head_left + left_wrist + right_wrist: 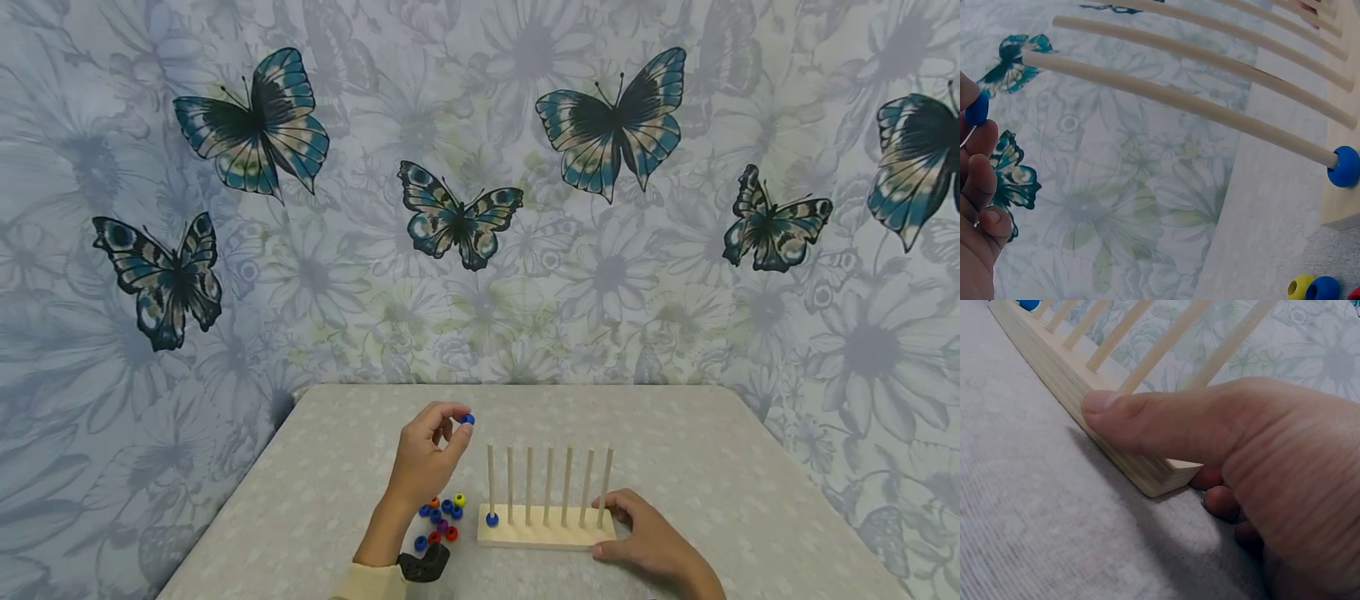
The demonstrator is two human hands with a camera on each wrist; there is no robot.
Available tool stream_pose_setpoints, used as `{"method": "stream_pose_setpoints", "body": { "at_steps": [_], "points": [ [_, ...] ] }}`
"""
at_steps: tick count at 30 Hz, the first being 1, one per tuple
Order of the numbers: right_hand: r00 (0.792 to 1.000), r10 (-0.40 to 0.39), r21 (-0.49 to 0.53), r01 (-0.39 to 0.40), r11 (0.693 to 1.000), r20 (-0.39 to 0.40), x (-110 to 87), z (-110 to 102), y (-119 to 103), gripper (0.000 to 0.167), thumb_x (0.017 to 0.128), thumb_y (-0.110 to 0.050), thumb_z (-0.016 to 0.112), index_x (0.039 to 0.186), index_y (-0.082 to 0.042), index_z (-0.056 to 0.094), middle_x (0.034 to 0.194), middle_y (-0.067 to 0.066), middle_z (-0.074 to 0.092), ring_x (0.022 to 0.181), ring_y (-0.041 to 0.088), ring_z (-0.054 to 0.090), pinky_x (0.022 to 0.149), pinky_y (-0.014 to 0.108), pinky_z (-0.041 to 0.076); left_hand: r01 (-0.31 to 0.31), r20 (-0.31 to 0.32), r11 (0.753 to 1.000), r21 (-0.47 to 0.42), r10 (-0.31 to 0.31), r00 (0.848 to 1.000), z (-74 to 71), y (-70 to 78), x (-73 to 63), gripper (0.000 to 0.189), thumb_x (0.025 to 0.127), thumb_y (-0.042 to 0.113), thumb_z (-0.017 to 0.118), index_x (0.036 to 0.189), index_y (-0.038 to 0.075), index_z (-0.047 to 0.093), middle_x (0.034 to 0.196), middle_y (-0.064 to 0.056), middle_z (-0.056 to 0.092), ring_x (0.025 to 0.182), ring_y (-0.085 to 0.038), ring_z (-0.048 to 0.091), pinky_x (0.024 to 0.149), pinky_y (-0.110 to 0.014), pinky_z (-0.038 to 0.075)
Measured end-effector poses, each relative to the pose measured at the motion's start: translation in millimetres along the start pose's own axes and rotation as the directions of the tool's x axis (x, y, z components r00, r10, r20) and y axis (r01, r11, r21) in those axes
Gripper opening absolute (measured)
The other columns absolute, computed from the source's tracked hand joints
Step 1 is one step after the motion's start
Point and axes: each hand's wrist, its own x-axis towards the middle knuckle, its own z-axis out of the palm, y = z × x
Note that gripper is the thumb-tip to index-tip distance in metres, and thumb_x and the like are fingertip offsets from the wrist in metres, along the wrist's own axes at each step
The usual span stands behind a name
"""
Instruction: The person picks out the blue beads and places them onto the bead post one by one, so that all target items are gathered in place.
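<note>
Between thumb and index finger, my left hand (426,450) pinches a blue bead (468,419), raised just left of the top of the leftmost peg. The same bead (977,109) shows at the left edge of the left wrist view. A wooden base (546,538) with a row of several upright pegs (529,487) stands on the table. Another blue bead (492,520) sits at the foot of the leftmost peg. My right hand (648,533) grips the right end of the base, thumb (1147,422) along its front side and fingers behind.
Loose beads (442,527) in blue, red, orange, yellow and purple lie left of the base, beside my left forearm. A black strap (424,563) is on the left wrist. The cloth-covered table (675,433) ends at a wall with butterfly pictures.
</note>
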Motion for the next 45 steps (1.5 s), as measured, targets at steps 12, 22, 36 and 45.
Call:
{"method": "stream_pose_setpoints", "body": {
  "at_steps": [12,22,36,45],
  "points": [
    [1.0,-0.012,-0.016,0.012,1.0,-0.001,0.2,-0.6,1.1,0.057,0.074,-0.036,0.089,0.121,-0.017,0.063,0.121,0.001,0.06,0.105,0.011,0.053,0.095,0.024,0.046,-0.048,0.044,0.999,-0.025,0.05,0.998,2.8,4.2,1.8,0.014,0.097,0.021,0.068,0.111,0.023,0.068,0.092,0.008,0.064,0.074,-0.008,0.05,0.058,-0.021,0.039],
    [1.0,-0.015,0.005,0.015,1.0,0.001,-0.9,0.2,-0.7,0.058,0.074,-0.035,0.089,0.122,-0.015,0.063,0.123,0.002,0.059,0.106,0.013,0.053,0.097,0.023,0.046,-0.073,0.128,0.997,-0.03,0.076,0.989,1.8,3.7,1.1,0.015,0.097,0.021,0.068,0.111,0.026,0.068,0.097,0.01,0.065,0.075,-0.007,0.051,0.062,-0.023,0.045],
    [1.0,-0.012,0.023,0.012,1.0,0.006,-1.4,-0.3,0.5,0.058,0.073,-0.034,0.09,0.121,-0.015,0.063,0.123,0.003,0.06,0.107,0.015,0.055,0.096,0.023,0.047,-0.017,0.193,0.999,-0.033,0.023,0.981,5.3,4.1,0.0,0.015,0.097,0.028,0.068,0.111,0.034,0.068,0.094,0.017,0.063,0.075,-0.007,0.051,0.061,-0.025,0.046],
    [1.0,-0.006,0.018,0.006,1.0,0.005,-1.0,1.1,3.2,0.058,0.075,-0.037,0.088,0.122,-0.016,0.063,0.124,0.002,0.059,0.108,0.013,0.056,0.098,0.022,0.047,-0.011,0.221,1.0,-0.022,0.015,0.975,6.6,2.1,-0.4,0.013,0.098,0.031,0.067,0.111,0.033,0.068,0.095,0.018,0.064,0.075,-0.006,0.051,0.061,-0.022,0.045]
  ]
}}
